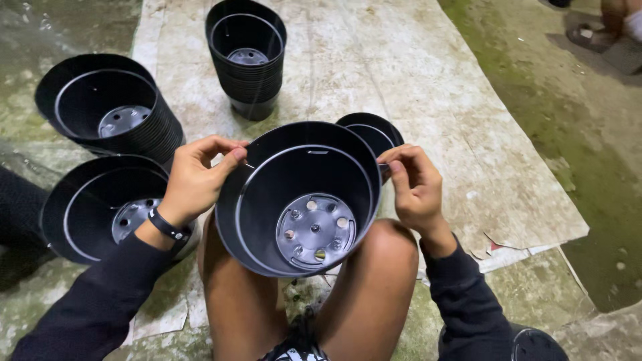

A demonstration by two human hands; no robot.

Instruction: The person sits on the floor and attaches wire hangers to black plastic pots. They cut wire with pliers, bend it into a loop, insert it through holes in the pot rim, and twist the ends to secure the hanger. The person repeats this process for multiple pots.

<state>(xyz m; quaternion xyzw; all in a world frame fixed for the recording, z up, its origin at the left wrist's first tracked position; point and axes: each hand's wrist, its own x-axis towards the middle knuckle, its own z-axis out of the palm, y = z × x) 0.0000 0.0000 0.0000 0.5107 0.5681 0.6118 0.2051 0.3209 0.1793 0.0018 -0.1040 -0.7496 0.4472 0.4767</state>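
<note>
Here, both hands hold 1 black plastic pot (pixel 304 200) above the person's bare knees, its mouth tipped toward the camera so the grey, hole-pierced bottom shows. The left hand (pixel 197 180) is closed on the pot's left rim, thumb and fingers pinched over the edge; the right hand (pixel 416 184) pinches the right rim the same way, fingertips curled tight. (A dark band sits on the left wrist, and both arms wear dark sleeves.) Just behind the held pot, a smaller black pot (pixel 374 130) peeks out, partly hidden. 3 stacks of like pots stand on the ground: one stack (pixel 247 57) upright at the top, another stack (pixel 110 107) lying tilted at the left, and a third stack (pixel 100 207) just beside the left forearm. A worn pale sheet (pixel 428 93) covers the ground beneath them.
</note>
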